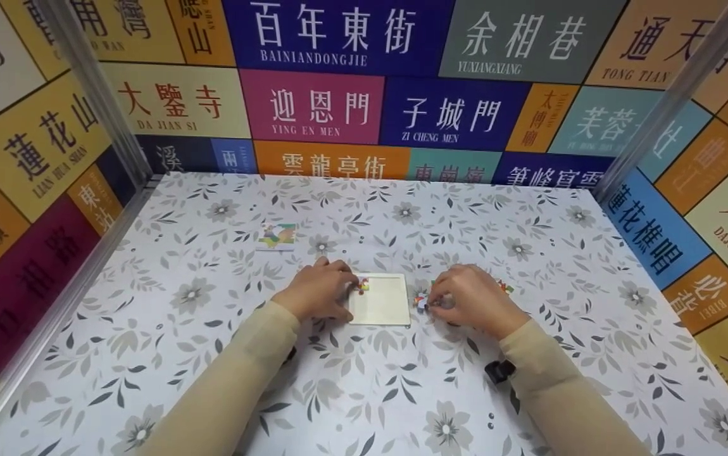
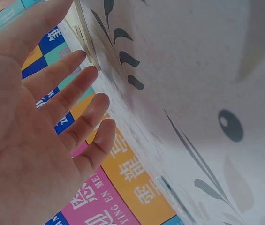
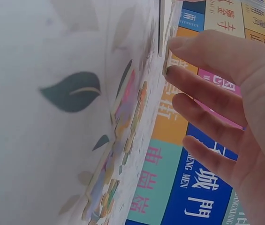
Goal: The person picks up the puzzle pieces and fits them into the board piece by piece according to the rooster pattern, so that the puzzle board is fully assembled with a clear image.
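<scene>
Printed wall panels [image 1: 311, 106] suggest a booth.

Tray [image 1: 389, 308] partly covered, puzzle pieces [image 1: 504, 288] partly hidden

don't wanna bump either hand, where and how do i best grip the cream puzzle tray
Probably pinch the near rim of the cream puzzle tray, coming from the person's side: it looks thin and flat, and that edge is uncovered. The left hand is at the left edge, the right hand just off the right, and a puzzle piece shows near the far left corner.
</scene>
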`<state>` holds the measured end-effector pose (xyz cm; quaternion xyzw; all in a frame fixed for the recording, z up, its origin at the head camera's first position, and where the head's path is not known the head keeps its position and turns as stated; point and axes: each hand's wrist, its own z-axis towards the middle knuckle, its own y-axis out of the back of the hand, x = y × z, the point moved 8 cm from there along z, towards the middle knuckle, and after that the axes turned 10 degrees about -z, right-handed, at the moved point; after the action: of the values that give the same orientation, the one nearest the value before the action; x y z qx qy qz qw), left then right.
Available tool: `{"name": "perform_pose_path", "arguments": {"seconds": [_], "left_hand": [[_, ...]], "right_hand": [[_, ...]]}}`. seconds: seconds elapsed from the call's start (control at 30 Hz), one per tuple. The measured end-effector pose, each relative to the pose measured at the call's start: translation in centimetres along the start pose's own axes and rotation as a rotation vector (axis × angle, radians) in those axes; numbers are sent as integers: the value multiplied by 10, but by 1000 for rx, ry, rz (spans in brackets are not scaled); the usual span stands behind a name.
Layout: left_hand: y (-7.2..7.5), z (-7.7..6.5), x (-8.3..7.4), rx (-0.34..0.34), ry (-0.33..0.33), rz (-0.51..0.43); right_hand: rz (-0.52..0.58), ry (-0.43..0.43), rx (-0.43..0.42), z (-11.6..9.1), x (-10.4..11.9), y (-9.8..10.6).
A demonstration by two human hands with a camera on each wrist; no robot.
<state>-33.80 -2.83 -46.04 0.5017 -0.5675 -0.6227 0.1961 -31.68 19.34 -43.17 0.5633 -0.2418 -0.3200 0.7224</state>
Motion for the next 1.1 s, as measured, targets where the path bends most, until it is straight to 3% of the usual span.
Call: {"name": "perform_pose_path", "arguments": {"seconds": [0.7, 1.1], "left_hand": [[0, 3, 0, -1, -16, 44], [-1, 2, -1, 22, -16, 31]], "right_hand": [[10, -64, 39, 38, 2, -10], [8, 14, 45, 60, 17, -19]]}}
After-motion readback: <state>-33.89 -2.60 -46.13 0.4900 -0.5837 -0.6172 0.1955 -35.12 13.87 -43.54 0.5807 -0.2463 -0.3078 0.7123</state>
